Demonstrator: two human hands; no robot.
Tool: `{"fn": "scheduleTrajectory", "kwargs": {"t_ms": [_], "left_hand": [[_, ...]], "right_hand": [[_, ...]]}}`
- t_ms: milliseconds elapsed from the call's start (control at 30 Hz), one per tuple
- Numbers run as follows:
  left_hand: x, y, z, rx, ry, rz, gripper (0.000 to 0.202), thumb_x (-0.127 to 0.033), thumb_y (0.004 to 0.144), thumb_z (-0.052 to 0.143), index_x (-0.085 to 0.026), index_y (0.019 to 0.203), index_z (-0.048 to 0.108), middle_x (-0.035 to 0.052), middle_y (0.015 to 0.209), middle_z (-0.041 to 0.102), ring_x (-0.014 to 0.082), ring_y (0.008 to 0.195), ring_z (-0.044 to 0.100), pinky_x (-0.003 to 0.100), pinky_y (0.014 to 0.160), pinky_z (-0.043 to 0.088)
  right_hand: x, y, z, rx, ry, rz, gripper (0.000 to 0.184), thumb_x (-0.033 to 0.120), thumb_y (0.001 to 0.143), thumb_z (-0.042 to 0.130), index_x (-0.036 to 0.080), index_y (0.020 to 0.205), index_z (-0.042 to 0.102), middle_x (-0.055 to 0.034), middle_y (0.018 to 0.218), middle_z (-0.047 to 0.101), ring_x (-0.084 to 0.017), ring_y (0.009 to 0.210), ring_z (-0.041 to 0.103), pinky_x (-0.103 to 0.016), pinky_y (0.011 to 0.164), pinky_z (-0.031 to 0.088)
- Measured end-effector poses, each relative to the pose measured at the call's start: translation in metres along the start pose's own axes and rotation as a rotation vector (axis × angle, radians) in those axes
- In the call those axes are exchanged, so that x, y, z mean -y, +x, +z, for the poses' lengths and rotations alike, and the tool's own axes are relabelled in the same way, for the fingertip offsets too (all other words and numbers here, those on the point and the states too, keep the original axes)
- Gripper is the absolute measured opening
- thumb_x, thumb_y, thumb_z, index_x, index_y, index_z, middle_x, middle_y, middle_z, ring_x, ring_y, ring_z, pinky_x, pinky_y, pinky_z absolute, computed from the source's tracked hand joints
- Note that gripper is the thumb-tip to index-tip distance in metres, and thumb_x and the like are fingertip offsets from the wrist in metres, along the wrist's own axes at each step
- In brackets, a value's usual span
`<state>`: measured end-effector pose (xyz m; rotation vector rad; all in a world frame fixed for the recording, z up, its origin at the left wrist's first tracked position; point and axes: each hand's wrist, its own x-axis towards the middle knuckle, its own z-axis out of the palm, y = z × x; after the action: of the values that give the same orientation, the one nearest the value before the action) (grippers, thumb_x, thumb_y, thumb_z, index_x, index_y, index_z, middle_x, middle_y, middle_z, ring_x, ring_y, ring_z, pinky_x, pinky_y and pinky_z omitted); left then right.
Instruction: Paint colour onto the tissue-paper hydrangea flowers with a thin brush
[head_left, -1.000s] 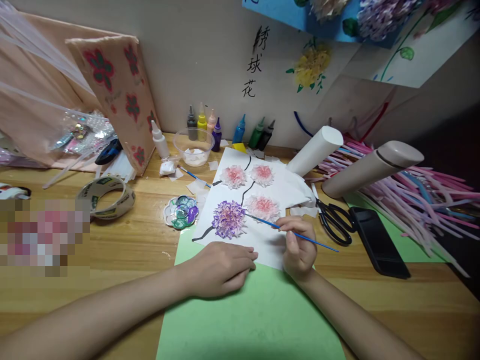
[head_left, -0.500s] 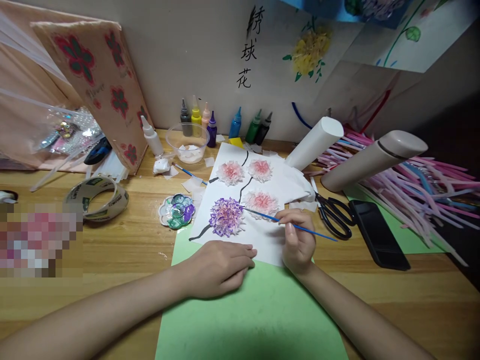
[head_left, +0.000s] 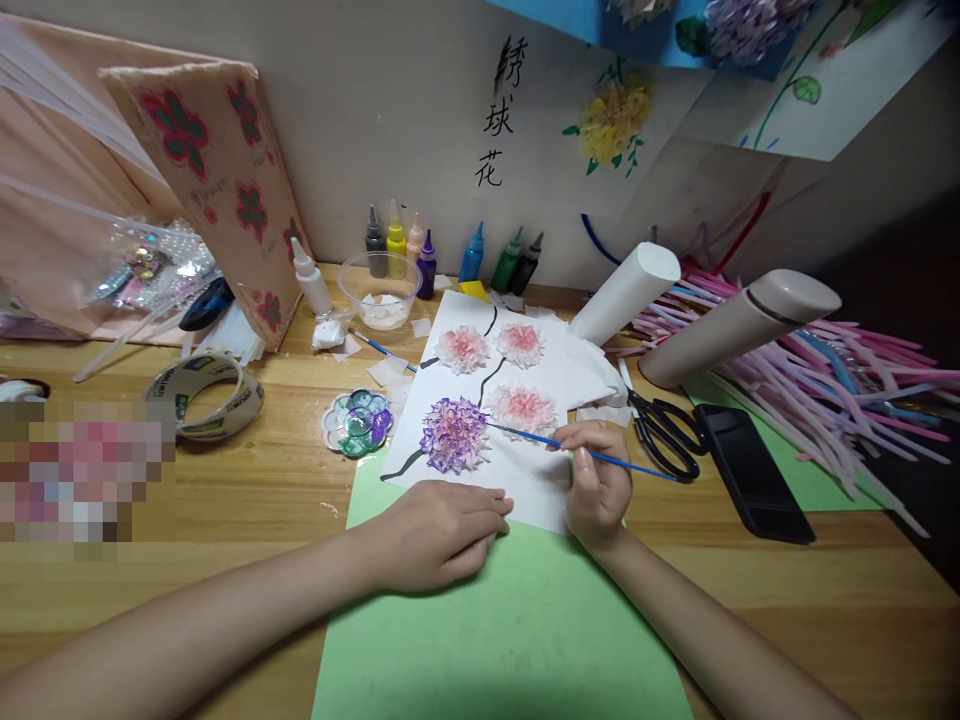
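Note:
My right hand (head_left: pixel 600 475) pinches a thin blue paintbrush (head_left: pixel 615 461). The brush tip meets the right edge of a purple-tipped paper flower (head_left: pixel 453 436) at the lower left of a white sheet (head_left: pixel 517 490). Flat on the sheet's lower edge lies my left hand (head_left: pixel 446 535), fingers stretched out and holding nothing. Pink-centred paper flowers fill the rest of the sheet, one of them (head_left: pixel 523 411) just beside the brush. Black painted stems run between them. A flower-shaped palette (head_left: pixel 358 422) with green and purple paint sits left of the sheet.
Green paper (head_left: pixel 495 640) lies under the sheet. Scissors (head_left: pixel 667 440), a phone (head_left: pixel 754 470) and two cylinders, one white (head_left: pixel 626 295) and one grey (head_left: pixel 739 325), stand or lie to the right. Paint bottles (head_left: pixel 426 268) and a clear cup (head_left: pixel 380 290) line the wall; a tape roll (head_left: pixel 206 395) is at left.
The camera view has shifted slightly, so the background sits a little lower. Both hands keep nearly the same pose, and the brush tip stays at the purple flower's right edge.

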<state>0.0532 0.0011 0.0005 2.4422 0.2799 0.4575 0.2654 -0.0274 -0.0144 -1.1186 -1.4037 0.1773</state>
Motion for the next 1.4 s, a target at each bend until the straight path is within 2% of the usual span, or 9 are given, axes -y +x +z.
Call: {"fn": "scheduleTrajectory", "kwargs": {"t_ms": [167,333,400,500,667,800,933,1167,1400], "left_hand": [[0.0,-0.001,0.001,-0.003,0.012,0.001,0.028,-0.016,0.093,0.041,-0.016,0.107,0.065,0.0082,0.124,0.066,0.0193,0.115,0.063,0.031,0.1,0.051],[0.001,-0.003,0.003,-0.02,0.029,0.017,0.028,-0.015,0.092,0.042,-0.016,0.107,0.065,0.0076,0.122,0.068,0.0197,0.116,0.063,0.03,0.098,0.052],[0.001,-0.003,0.004,-0.029,0.038,0.019,0.028,-0.014,0.092,0.042,-0.016,0.107,0.065,0.0068,0.122,0.068,0.0192,0.117,0.063,0.029,0.097,0.051],[0.001,-0.002,0.004,-0.033,0.074,0.021,0.026,-0.014,0.091,0.044,-0.017,0.106,0.065,0.006,0.119,0.069,0.019,0.112,0.065,0.027,0.092,0.052],[0.004,-0.001,0.009,0.007,0.199,0.039,0.015,-0.021,0.087,0.053,-0.016,0.091,0.066,0.0045,0.092,0.073,0.0202,0.083,0.067,0.029,0.074,0.053],[0.008,-0.001,0.013,-0.011,0.331,0.098,0.015,-0.024,0.084,0.056,-0.014,0.086,0.067,0.0065,0.088,0.072,0.0223,0.079,0.063,0.033,0.076,0.051],[0.009,-0.001,0.015,-0.036,0.391,0.122,0.017,-0.023,0.084,0.054,-0.014,0.08,0.068,0.0062,0.083,0.072,0.0217,0.074,0.061,0.035,0.073,0.049],[0.01,0.0,0.015,-0.053,0.369,0.13,0.018,-0.024,0.084,0.053,-0.014,0.081,0.068,0.006,0.083,0.072,0.022,0.075,0.062,0.036,0.073,0.051],[0.005,-0.002,0.01,-0.018,0.179,0.053,0.018,-0.02,0.089,0.048,-0.016,0.093,0.066,0.0037,0.1,0.073,0.0185,0.089,0.068,0.028,0.076,0.054]], "right_hand": [[-0.001,0.0,0.002,0.062,-0.022,0.027,0.013,0.02,0.093,0.044,0.022,0.09,0.057,-0.0009,0.078,0.059,-0.018,0.073,0.057,-0.035,0.07,0.044],[-0.001,-0.001,0.0,-0.097,0.022,-0.03,0.01,0.024,0.09,0.046,0.022,0.086,0.055,-0.0003,0.073,0.057,-0.019,0.069,0.056,-0.037,0.068,0.042],[0.004,-0.002,0.0,-0.082,0.04,-0.041,0.01,0.024,0.09,0.046,0.023,0.086,0.056,-0.0004,0.073,0.058,-0.02,0.068,0.057,-0.037,0.067,0.042],[0.02,0.002,0.006,0.101,0.024,-0.084,0.017,0.02,0.091,0.042,0.024,0.091,0.059,-0.0026,0.079,0.063,-0.021,0.075,0.059,-0.037,0.069,0.044],[0.051,0.018,0.04,0.539,0.008,-0.237,0.026,0.015,0.092,0.038,0.023,0.103,0.059,-0.0055,0.093,0.067,-0.021,0.088,0.062,-0.037,0.076,0.047],[0.06,0.031,0.068,0.662,-0.053,-0.283,0.023,0.012,0.092,0.039,0.023,0.104,0.056,-0.0055,0.093,0.067,-0.021,0.089,0.059,-0.037,0.08,0.047],[0.061,0.037,0.077,0.739,-0.127,-0.25,0.019,0.015,0.094,0.039,0.022,0.098,0.056,-0.0057,0.088,0.066,-0.021,0.083,0.057,-0.036,0.075,0.046],[0.063,0.036,0.075,0.706,-0.124,-0.256,0.02,0.013,0.093,0.04,0.022,0.099,0.056,-0.005,0.088,0.065,-0.02,0.083,0.057,-0.035,0.074,0.046],[0.044,0.025,0.035,0.373,-0.094,-0.198,0.023,0.015,0.092,0.04,0.023,0.099,0.06,-0.0044,0.092,0.064,-0.02,0.088,0.059,-0.036,0.079,0.045]]}}
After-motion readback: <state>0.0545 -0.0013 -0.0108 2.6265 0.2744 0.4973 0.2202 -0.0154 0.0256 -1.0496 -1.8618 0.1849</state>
